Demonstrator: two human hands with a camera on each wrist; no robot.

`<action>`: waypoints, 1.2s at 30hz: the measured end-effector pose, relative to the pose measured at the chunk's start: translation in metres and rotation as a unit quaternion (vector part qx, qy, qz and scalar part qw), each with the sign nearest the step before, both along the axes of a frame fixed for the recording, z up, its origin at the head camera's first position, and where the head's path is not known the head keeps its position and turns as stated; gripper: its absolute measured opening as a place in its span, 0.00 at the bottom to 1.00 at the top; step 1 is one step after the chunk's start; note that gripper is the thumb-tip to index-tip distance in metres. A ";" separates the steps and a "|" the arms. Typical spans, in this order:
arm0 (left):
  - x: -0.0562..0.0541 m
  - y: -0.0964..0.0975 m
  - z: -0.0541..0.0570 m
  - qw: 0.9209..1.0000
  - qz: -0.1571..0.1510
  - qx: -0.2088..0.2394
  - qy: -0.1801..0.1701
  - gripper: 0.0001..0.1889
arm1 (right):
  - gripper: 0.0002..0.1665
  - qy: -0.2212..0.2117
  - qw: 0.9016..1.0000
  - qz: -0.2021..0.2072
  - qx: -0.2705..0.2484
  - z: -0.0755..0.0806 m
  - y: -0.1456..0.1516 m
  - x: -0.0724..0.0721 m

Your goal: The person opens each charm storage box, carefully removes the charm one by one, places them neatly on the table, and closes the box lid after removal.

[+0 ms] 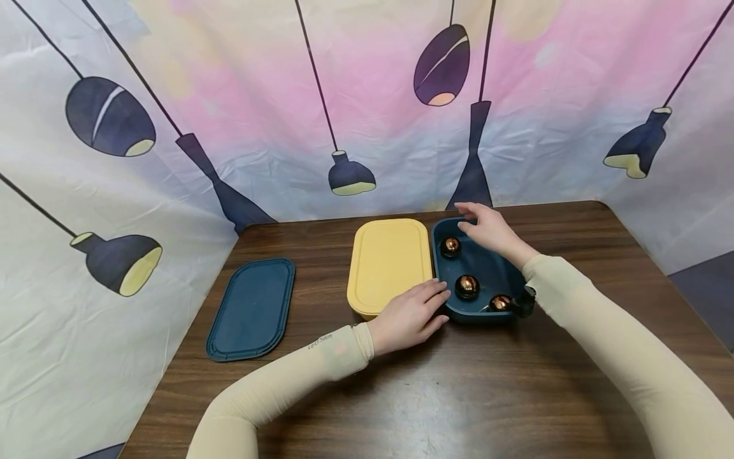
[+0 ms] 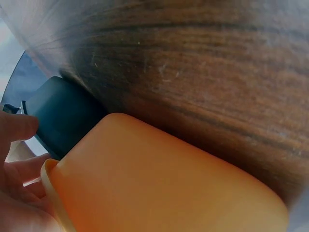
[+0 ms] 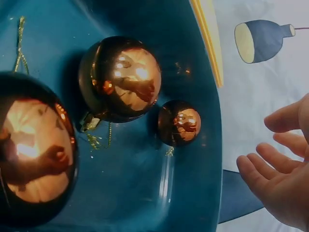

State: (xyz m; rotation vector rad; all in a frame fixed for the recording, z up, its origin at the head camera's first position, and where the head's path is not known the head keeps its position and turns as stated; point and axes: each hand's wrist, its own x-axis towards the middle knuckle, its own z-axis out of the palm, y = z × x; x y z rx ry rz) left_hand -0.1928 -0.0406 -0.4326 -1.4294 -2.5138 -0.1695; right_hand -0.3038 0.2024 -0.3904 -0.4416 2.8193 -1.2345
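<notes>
A dark blue box (image 1: 487, 258), its top uncovered, holds three shiny copper-coloured Christmas baubles; the front-left one (image 1: 467, 287) lies near the middle of the left side. In the right wrist view, gold cords show on the baubles (image 3: 128, 79). My right hand (image 1: 487, 228) hovers over the far end of the box, fingers spread and holding nothing. My left hand (image 1: 410, 317) lies with extended fingers at the front corner where the blue box meets a yellow box (image 2: 159, 179). Its fingers reach the blue box's near-left corner.
A yellow lid (image 1: 391, 264) covers the yellow box, directly left of the blue one. Farther left, a dark blue lid (image 1: 252, 309) lies flat on the brown wooden table (image 1: 401, 401). A fabric backdrop with printed lamps (image 1: 352, 175) hangs behind the table.
</notes>
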 end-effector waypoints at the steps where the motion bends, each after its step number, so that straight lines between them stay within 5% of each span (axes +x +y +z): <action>1: 0.000 0.000 0.000 1.000 0.000 0.000 0.001 0.25 | 0.31 -0.003 1.000 0.002 0.003 -0.001 -0.001 -0.001; 10: 0.000 -0.007 0.001 1.000 0.006 0.002 0.000 0.25 | 0.31 -0.027 0.999 0.030 0.005 -0.005 -0.015 -0.007; 21: 0.003 -0.039 0.004 0.999 0.027 0.009 0.015 0.22 | 0.29 -0.052 0.998 0.035 -0.012 -0.007 -0.041 -0.027; 36: 0.007 -0.077 0.008 0.997 0.010 0.023 0.067 0.11 | 0.26 -0.064 0.997 0.042 0.017 -0.019 -0.063 -0.045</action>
